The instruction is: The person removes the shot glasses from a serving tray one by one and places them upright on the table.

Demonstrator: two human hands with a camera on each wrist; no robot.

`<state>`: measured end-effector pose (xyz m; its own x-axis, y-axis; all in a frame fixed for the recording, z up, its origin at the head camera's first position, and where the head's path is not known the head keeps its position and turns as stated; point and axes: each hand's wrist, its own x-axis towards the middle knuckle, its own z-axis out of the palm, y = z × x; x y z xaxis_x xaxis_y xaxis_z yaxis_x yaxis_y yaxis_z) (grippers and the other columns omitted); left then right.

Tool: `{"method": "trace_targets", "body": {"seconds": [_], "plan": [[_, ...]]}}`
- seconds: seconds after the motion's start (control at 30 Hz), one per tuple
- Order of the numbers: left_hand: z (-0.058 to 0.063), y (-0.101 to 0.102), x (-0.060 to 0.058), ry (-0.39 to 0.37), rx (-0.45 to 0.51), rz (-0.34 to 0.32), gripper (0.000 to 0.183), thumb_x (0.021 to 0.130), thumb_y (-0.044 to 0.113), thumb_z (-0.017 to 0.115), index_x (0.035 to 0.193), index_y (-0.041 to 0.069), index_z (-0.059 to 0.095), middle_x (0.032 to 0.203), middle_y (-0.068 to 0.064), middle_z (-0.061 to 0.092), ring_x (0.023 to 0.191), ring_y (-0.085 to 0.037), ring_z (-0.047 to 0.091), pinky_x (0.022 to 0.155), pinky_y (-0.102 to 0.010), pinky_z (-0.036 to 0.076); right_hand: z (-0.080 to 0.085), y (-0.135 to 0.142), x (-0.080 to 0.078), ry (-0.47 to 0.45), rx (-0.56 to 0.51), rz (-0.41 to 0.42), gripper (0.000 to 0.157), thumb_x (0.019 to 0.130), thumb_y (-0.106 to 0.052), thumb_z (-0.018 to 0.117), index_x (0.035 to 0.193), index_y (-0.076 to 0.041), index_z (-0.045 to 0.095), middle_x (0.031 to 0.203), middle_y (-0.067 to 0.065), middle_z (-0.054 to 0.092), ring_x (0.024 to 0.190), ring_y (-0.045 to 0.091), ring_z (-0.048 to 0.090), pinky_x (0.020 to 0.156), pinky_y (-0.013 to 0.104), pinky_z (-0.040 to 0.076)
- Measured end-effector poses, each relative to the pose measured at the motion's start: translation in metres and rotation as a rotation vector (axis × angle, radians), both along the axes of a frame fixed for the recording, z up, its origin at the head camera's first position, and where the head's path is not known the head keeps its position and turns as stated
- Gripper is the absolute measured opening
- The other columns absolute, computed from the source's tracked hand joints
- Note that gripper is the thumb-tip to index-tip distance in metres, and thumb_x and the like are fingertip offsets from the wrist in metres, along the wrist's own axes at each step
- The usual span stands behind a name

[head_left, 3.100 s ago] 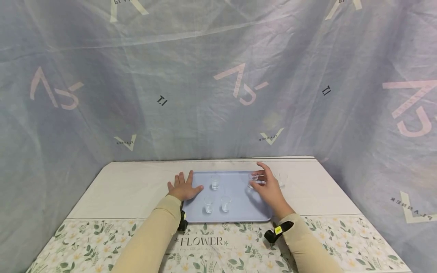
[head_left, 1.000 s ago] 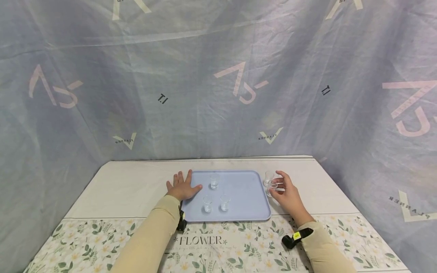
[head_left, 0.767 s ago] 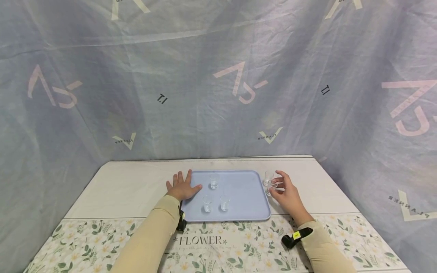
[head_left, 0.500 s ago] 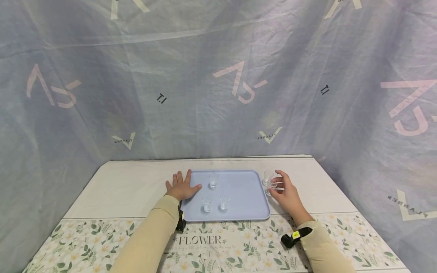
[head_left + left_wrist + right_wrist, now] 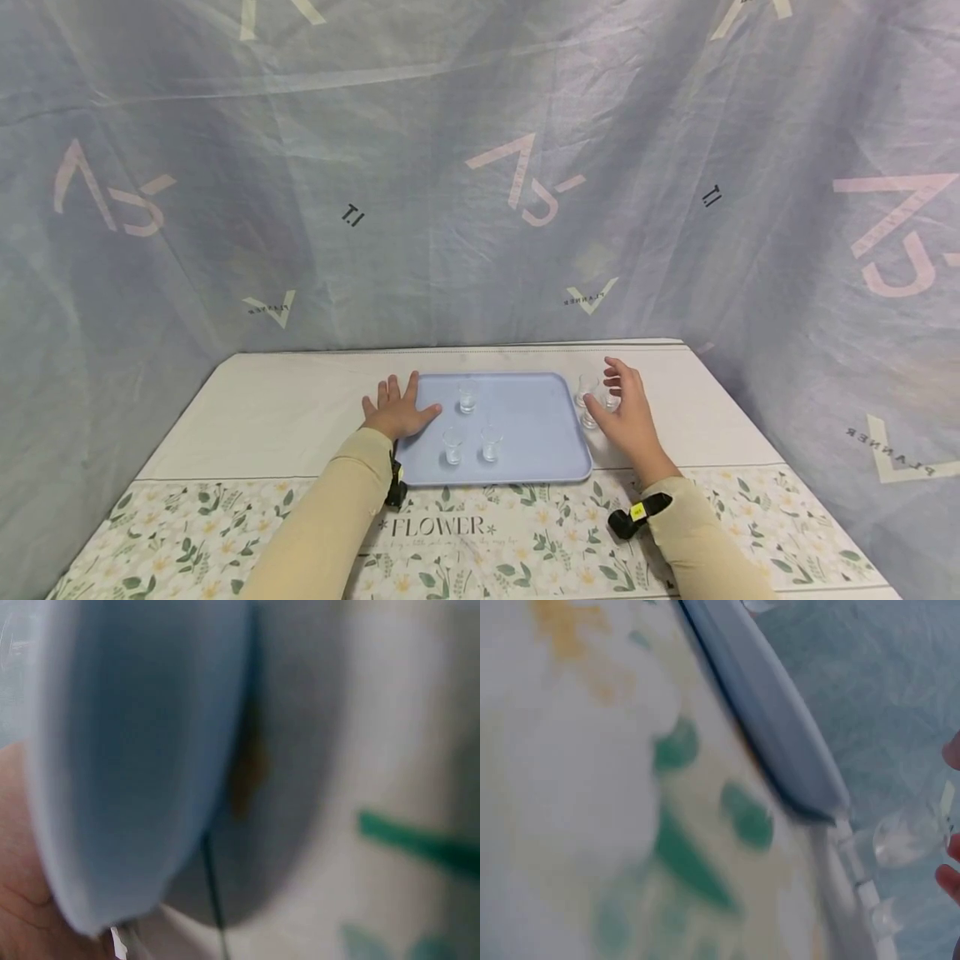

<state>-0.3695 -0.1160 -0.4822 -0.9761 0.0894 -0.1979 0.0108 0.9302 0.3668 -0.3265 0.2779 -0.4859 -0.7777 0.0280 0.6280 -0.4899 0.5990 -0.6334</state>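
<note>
My left hand (image 5: pixel 397 412) lies with spread fingers over the left edge of a pale blue tray (image 5: pixel 532 450). On the tray stand three small clear shot glasses: one at the back (image 5: pixel 467 403), one at front left (image 5: pixel 453 450) and one at front right (image 5: pixel 491 447). Beyond the tray's right edge, my right hand (image 5: pixel 626 417) holds nothing, thumb and fingers apart. Close around it on the table are a near glass (image 5: pixel 590 418), a farther glass (image 5: pixel 585 390) and another glass (image 5: pixel 611 401) partly hidden behind the hand. In the right wrist view, a glass (image 5: pixel 904 840) appears beside the fingertips.
The table has a white cloth (image 5: pixel 300 417) at the back and a flowered cloth (image 5: pixel 187 533) printed "FLOWER" in front. A grey printed curtain (image 5: pixel 420 275) hangs behind and at both sides. In the left wrist view, the blurred tray rim (image 5: pixel 142 765) fills much of the frame.
My right hand carried a shot glass from the tray's right part to the table beside it, then let go; its fingers have spread and lifted away. The left hand stayed on the tray edge.
</note>
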Motion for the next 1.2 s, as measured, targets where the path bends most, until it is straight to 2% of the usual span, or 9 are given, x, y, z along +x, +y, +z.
{"method": "trace_targets", "body": {"seconds": [0.1,0.23,0.5,0.77,0.9,1.0,1.13,1.2], "plan": [[0.000,0.000,0.000,0.004,0.010,0.001,0.093,0.098,0.065,0.047,0.165,0.015,0.005,0.165,-0.029,-0.003,0.152,-0.048,-0.006,0.115,-0.070,-0.004,0.006,-0.009,-0.004,0.061,-0.001,-0.011,0.071,0.080,-0.001,0.079,0.143,0.002,0.046,0.121,0.024,0.052,0.105,0.038,0.056,0.089,0.053,0.045],[0.002,0.001,0.001,-0.001,0.009,-0.002,0.093,0.098,0.064,0.047,0.165,0.014,0.005,0.166,-0.029,-0.003,0.152,-0.048,-0.005,0.116,-0.070,-0.004,0.012,-0.024,-0.007,0.090,-0.012,0.000,0.069,0.080,0.001,0.079,0.141,0.003,0.048,0.120,0.023,0.054,0.104,0.036,0.057,0.089,0.050,0.045],[0.007,0.003,0.003,0.013,0.010,-0.003,0.089,0.100,0.060,0.048,0.164,0.013,0.009,0.165,-0.030,0.000,0.152,-0.049,-0.002,0.116,-0.070,-0.001,0.010,-0.050,-0.016,0.050,-0.051,0.060,0.066,0.083,-0.001,0.079,0.141,0.000,0.048,0.118,0.021,0.057,0.104,0.037,0.059,0.089,0.051,0.047],[0.010,0.003,0.007,0.005,0.004,0.003,0.090,0.100,0.062,0.047,0.165,0.014,0.008,0.166,-0.028,0.000,0.153,-0.046,-0.002,0.117,-0.068,-0.001,0.005,-0.075,-0.018,-0.024,-0.126,0.176,0.068,0.083,0.003,0.080,0.142,-0.003,0.047,0.118,0.023,0.059,0.105,0.039,0.062,0.090,0.056,0.051],[0.010,0.003,0.008,0.000,0.008,0.004,0.088,0.100,0.059,0.047,0.165,0.013,0.008,0.166,-0.029,0.000,0.153,-0.046,-0.001,0.117,-0.068,-0.002,0.001,-0.084,-0.013,-0.089,-0.180,0.244,0.068,0.084,0.006,0.078,0.144,0.001,0.045,0.119,0.033,0.057,0.105,0.049,0.060,0.090,0.064,0.049],[0.010,0.003,0.007,0.000,0.006,0.003,0.088,0.100,0.059,0.047,0.165,0.013,0.008,0.166,-0.028,0.000,0.153,-0.046,-0.002,0.117,-0.068,-0.002,0.010,-0.091,-0.001,-0.140,-0.209,0.307,0.067,0.086,0.007,0.075,0.144,0.005,0.042,0.120,0.038,0.054,0.107,0.055,0.058,0.089,0.067,0.048],[0.009,0.002,0.006,0.000,0.008,0.006,0.088,0.100,0.060,0.047,0.165,0.014,0.008,0.166,-0.028,0.000,0.153,-0.046,-0.002,0.117,-0.068,-0.001,0.023,-0.098,0.015,-0.193,-0.204,0.384,0.064,0.089,0.005,0.073,0.143,0.009,0.040,0.119,0.039,0.053,0.107,0.056,0.058,0.090,0.064,0.050],[0.008,0.001,0.005,0.001,0.010,0.007,0.089,0.100,0.060,0.047,0.165,0.014,0.008,0.166,-0.029,0.000,0.153,-0.047,-0.002,0.117,-0.069,-0.001,0.023,-0.101,0.018,-0.204,-0.190,0.420,0.063,0.089,0.004,0.073,0.143,0.010,0.040,0.118,0.039,0.054,0.105,0.057,0.059,0.089,0.059,0.053]]}}
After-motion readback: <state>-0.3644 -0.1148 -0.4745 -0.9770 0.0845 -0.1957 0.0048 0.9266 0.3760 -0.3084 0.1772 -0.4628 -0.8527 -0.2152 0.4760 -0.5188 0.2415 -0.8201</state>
